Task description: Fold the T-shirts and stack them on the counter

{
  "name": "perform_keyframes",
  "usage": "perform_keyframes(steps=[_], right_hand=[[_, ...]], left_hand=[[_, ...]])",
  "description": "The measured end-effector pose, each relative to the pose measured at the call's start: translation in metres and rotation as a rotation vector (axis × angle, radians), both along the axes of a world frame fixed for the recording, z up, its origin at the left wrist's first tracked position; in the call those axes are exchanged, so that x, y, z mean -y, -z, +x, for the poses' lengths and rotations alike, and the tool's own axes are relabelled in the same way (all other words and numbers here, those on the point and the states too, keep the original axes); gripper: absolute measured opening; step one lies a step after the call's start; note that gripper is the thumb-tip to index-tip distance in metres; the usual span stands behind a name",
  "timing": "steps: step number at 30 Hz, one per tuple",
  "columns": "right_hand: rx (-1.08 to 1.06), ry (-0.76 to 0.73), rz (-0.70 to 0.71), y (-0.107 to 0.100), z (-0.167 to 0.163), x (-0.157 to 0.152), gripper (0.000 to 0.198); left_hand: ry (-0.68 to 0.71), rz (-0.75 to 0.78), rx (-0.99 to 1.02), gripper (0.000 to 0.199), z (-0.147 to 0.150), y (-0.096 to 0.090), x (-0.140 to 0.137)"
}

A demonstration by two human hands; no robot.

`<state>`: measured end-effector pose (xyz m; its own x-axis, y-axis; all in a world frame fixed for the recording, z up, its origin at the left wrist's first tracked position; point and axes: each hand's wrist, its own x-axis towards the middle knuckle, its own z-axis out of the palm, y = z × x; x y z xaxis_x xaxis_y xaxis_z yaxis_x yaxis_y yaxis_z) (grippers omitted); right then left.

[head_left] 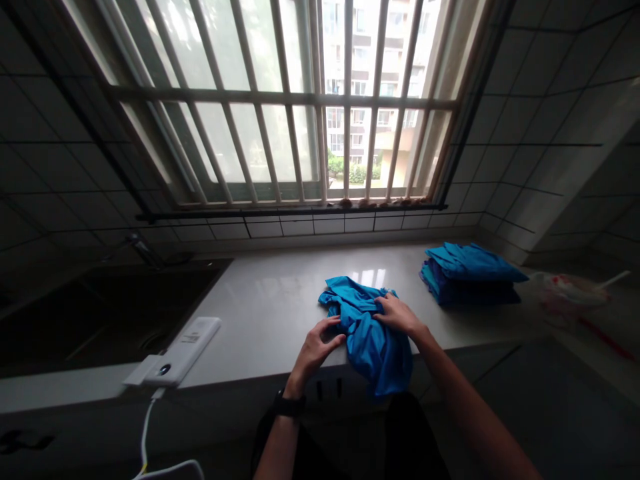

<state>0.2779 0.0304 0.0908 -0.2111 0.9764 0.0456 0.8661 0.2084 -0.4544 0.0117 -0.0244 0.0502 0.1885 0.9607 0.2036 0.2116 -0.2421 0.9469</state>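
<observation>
A crumpled blue cloth (373, 333), shiny and thin, lies on the counter with its lower part hanging over the front edge. At its left side is my left hand (317, 343), thumb and fingers apart, fingertips at the fabric's edge. My right hand (397, 313) is on the upper right of the cloth, its fingers closed into the folds. A dark band circles my left wrist. The kind of cloth item cannot be made out in this bunched state.
A stack of folded blue fabric (473, 270) sits at the right, beside a clear plastic bag (570, 293). On the left, a white power bank (187, 350) with a cable lies near the dark sink (205, 280) and its faucet (143, 250). A barred window rises behind the counter (270, 300).
</observation>
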Motion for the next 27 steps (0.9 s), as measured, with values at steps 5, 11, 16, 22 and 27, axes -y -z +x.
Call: perform_keyframes(steps=[5,11,16,22,27], right_hand=[[-0.294,-0.484,-0.231,-0.033,0.014,0.023,0.026],[-0.627,-0.214,0.161,-0.057,0.036,0.013,0.019],[-0.659,-0.083,0.137,-0.057,0.052,0.0,0.033],[-0.638,0.252,0.294,-0.067,0.072,-0.017,0.032],[-0.347,0.403,0.316,-0.058,0.072,-0.026,0.032]], left_hand=[[-0.061,-0.048,-0.023,0.051,0.002,0.0,0.003],[-0.093,-0.024,-0.042,0.039,0.005,0.001,0.002],[-0.408,-0.003,0.174,0.024,-0.001,0.018,-0.012],[-0.598,-0.087,0.385,0.026,-0.005,0.032,-0.021],[-0.574,-0.059,0.391,0.028,0.0,0.028,-0.017]])
